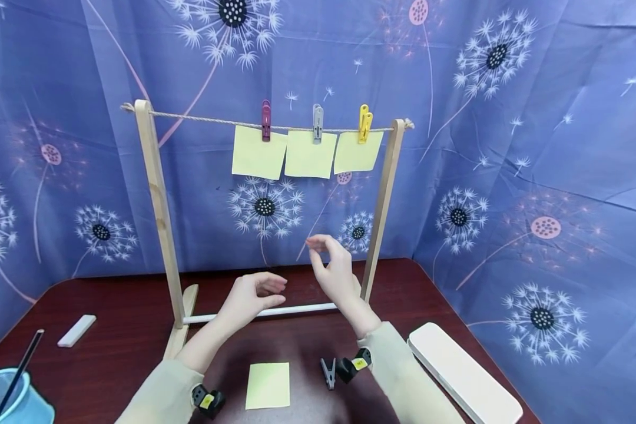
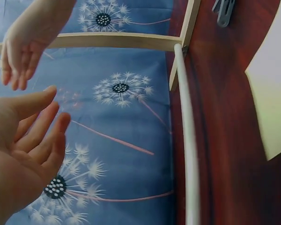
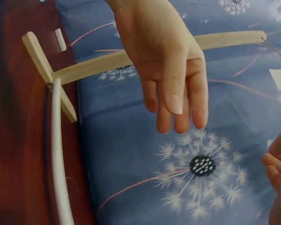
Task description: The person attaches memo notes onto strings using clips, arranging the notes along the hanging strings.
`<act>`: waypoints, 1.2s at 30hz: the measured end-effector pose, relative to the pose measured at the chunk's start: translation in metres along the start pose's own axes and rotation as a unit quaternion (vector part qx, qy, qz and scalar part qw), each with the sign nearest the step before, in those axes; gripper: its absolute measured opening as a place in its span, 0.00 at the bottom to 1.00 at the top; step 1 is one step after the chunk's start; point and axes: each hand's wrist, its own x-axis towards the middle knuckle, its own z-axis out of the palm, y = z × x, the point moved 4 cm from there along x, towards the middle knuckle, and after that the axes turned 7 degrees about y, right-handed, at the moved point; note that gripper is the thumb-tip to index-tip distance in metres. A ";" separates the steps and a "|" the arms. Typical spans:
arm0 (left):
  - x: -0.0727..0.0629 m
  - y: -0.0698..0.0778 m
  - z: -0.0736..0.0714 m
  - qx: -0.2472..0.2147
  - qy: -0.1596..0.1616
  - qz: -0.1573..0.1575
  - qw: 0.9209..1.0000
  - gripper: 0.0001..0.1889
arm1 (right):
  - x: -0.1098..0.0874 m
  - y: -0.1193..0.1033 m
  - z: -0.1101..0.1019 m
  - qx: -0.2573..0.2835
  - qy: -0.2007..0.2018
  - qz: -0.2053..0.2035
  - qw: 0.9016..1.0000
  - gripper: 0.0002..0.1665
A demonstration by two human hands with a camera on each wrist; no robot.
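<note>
My left hand (image 1: 251, 297) is held above the table, fingers loosely bent and nothing in them. Higher and to the right, my right hand (image 1: 334, 271) hovers apart from it, its fingers bent and also holding nothing visible. Above both hands a rope (image 1: 201, 119) spans a wooden frame (image 1: 161, 218). Three pale yellow paper notes hang side by side from it, under a dark red clothespin (image 1: 266, 121), a grey clothespin (image 1: 318, 123) and a yellow clothespin (image 1: 364, 125). Below the hands, a loose yellow note (image 1: 268, 386) lies flat on the table, with another grey clothespin (image 1: 328, 373) to its right.
A white bar (image 1: 297, 308) joins the frame's posts low down. On the left are a white block (image 1: 76, 331) and a blue mesh cup (image 1: 37, 403) with a dark pencil (image 1: 20, 371). A long white case (image 1: 463, 371) lies at right. Patterned blue cloth (image 1: 318, 70) hangs behind.
</note>
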 end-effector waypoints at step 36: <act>-0.074 -0.072 0.028 0.008 -0.241 -0.040 0.970 0.26 | -0.113 0.070 -0.014 0.023 -0.256 0.230 0.939 0.10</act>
